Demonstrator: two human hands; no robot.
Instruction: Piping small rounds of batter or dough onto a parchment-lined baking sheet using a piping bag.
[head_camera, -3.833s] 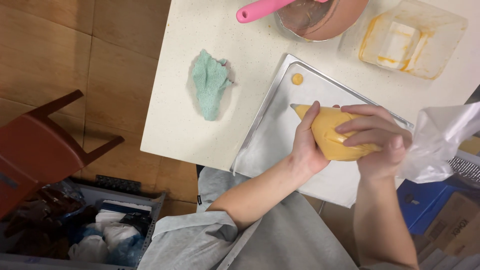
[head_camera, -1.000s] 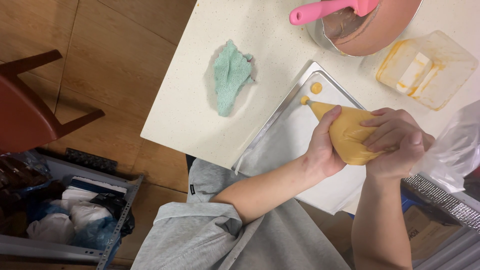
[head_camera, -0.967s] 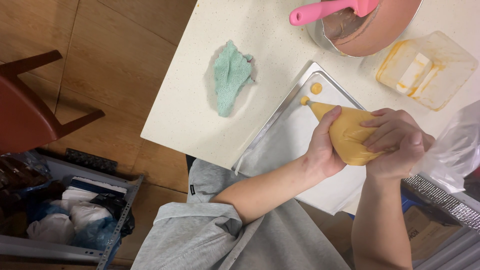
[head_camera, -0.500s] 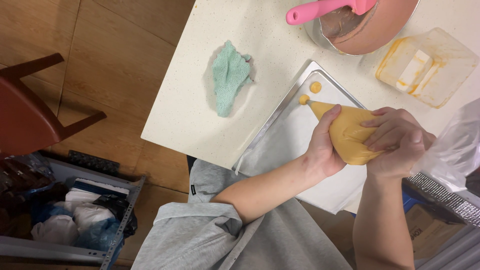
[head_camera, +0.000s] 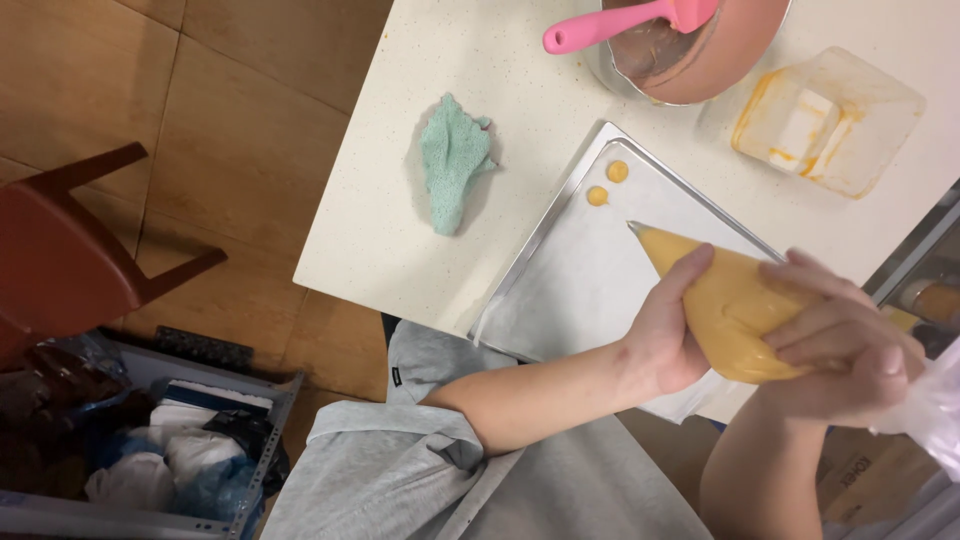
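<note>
Batter could come out in a blob too big or too close to the two small yellow dots (head_camera: 607, 184) at the far corner of the tray (head_camera: 560, 300), if the squeeze is too hard or the tip drifts. The piping bag (head_camera: 725, 310), plump with smooth yellow batter, hangs over the right side of the tray, tip pointing left. The left hand (head_camera: 665, 335) wraps its lower part; the right hand (head_camera: 845, 350) has its fingers closed round the twisted top.
</note>
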